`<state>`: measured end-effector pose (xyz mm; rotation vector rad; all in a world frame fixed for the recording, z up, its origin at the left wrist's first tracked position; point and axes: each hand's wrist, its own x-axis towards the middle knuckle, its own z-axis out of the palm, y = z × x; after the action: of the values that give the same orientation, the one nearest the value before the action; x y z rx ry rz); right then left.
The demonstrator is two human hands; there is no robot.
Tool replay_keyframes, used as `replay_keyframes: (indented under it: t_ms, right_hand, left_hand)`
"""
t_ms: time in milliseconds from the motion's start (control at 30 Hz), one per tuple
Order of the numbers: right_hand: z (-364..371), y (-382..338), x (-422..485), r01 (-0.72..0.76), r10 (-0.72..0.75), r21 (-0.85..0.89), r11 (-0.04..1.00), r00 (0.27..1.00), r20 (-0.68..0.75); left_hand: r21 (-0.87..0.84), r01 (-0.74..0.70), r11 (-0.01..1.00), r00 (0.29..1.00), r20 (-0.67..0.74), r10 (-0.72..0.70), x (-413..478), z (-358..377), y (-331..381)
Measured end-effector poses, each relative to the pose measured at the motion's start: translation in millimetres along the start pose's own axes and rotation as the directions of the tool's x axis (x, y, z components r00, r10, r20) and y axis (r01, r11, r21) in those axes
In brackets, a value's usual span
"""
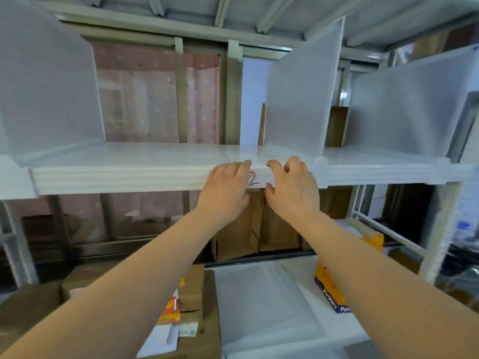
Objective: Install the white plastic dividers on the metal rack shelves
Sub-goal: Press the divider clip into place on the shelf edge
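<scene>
Both grips, left hand (225,187) and right hand (291,189), clamped the shelf (124,177) lip; dividers (298,99) stood upright (translucent white, finely textured).

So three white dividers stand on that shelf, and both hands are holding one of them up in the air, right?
Not quite. The head view shows both the left hand and right hand on the shelf's front edge, holding no divider. Three white dividers do stand on it.

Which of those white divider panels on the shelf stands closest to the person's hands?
The middle divider, standing just behind the right hand. The left divider and right divider stand far out to either side.
</scene>
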<state>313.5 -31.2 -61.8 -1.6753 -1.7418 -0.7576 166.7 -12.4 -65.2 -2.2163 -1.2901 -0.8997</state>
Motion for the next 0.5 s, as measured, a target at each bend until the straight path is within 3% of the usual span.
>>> replay_keyframes:
  t_ms: [100,233,300,400,500]
  right_hand:
    - [8,44,4,-0.047,0.045,-0.049,0.998,0.998,-0.032]
    - [18,96,10,-0.039,0.044,-0.099,0.994,0.998,0.047]
    - [24,117,13,0.013,0.002,-0.129,0.991,0.993,0.116]
    - [35,135,22,0.137,-0.112,-0.131,0.982,0.978,0.178]
    - [41,140,35,0.216,-0.2,-0.086,0.973,0.967,0.158]
  left_hand:
    - [0.083,0.038,0.996,0.998,0.042,-0.041,16,14,27]
    - [0.174,0.197,0.965,0.971,0.099,-0.217,30,30,22]
    - [0.267,0.177,0.947,0.978,0.062,-0.2,27,38,11]
    - [0.217,0.178,0.96,0.983,-0.075,-0.165,26,45,1]
    - [0.158,0.228,0.961,0.973,-0.077,-0.218,30,43,3]
